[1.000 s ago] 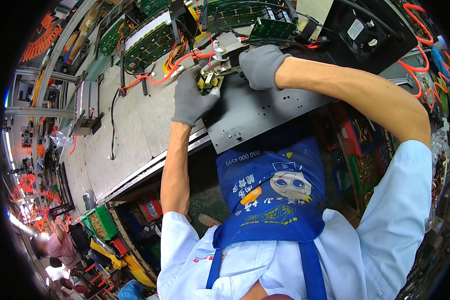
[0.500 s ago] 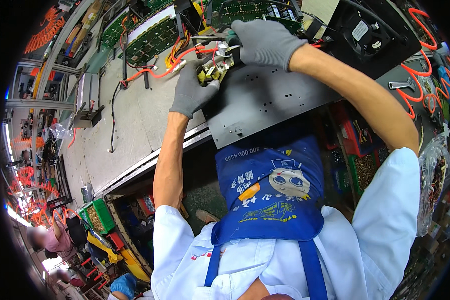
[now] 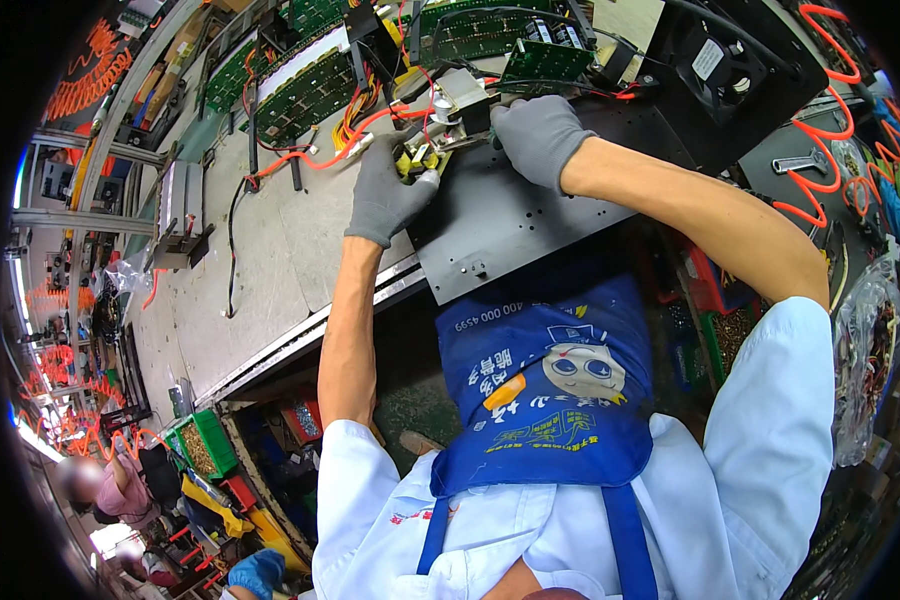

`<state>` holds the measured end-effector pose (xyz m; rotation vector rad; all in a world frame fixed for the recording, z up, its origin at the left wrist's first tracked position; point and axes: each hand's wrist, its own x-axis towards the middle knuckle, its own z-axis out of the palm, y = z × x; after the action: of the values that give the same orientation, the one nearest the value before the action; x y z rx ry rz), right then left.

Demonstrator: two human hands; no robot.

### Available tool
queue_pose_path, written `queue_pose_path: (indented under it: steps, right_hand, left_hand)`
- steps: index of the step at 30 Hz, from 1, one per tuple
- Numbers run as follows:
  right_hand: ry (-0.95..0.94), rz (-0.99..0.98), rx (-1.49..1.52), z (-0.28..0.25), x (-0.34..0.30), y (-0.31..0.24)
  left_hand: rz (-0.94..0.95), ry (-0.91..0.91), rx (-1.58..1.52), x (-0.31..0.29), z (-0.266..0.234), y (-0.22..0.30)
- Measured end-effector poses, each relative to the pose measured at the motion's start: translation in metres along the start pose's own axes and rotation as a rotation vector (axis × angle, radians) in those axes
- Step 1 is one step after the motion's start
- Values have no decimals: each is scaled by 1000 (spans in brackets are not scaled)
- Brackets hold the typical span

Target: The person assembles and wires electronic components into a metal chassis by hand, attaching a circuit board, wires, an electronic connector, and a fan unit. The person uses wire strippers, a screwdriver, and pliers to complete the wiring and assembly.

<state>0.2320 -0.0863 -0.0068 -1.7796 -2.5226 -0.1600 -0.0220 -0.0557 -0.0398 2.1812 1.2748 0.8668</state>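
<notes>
The left hand (image 3: pixel 382 197) pinches a yellow part (image 3: pixel 420 158) at the far left of the dark plate (image 3: pixel 520 220); the right hand (image 3: pixel 542 142) curls nearby, its grip too hidden to tell.

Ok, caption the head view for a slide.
Left gloved hand grips a yellow component by a dark plate, right gloved hand nearby, green circuit boards beyond.

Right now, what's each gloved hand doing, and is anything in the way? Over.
Left hand: holding small yellow component. Right hand: curled above dark metal plate, grip hidden. Orange cable runs close past left hand, possibly in the way.
</notes>
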Motion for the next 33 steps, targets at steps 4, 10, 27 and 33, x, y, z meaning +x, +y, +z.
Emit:
queue_pose_path:
  steps: [4,10,27,33]
  right_hand:
    - [-47,14,-63,7,6,-3]
    - [-69,61,-18,5,8,-6]
    - [-328,15,-33,-33,16,-19]
    - [-400,-40,-22,-27,21,-19]
  left_hand:
    - [7,11,25,0,0,-2]
    - [6,2,19,0,-2,0]
    - [55,-12,174,-2,-4,1]
    - [123,-2,161,-2,0,2]
